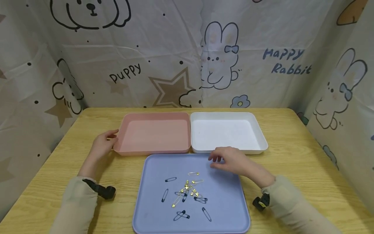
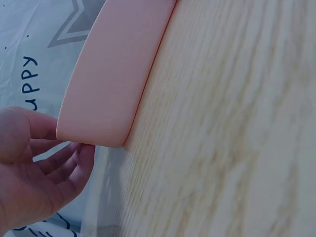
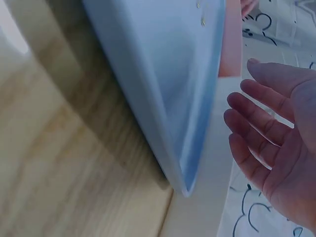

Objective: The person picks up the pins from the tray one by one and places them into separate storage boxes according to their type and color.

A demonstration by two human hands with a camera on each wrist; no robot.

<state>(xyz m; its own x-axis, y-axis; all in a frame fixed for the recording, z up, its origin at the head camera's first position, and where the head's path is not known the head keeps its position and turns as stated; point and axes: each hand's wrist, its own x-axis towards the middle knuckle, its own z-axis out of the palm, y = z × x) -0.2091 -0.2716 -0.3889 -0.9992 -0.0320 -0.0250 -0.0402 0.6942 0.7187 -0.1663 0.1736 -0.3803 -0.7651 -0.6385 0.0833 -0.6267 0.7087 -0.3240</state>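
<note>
At the left end of the pink tray point(image 1: 155, 149), my left hand point(image 1: 103, 143) touches the outer wall with loosely bent fingers; the left wrist view shows its thumb and fingertips at the tray's end point(image 2: 94, 118). Above the back right part of the blue tray point(image 1: 157, 162), close to the white tray's front wall, my right hand point(image 1: 230, 159) hovers with relaxed fingers and nothing in them. Gold safety pins point(image 1: 176, 201) lie heaped in the middle of the blue tray. Black safety pins point(image 1: 206, 214) are scattered around and among them, some overlapping.
The white tray point(image 1: 225, 150) stands right beside the pink one, both behind the blue tray on a wooden table point(image 1: 280, 130). A printed curtain point(image 1: 175, 48) hangs behind the table and along both sides. Each wrist carries a small black camera.
</note>
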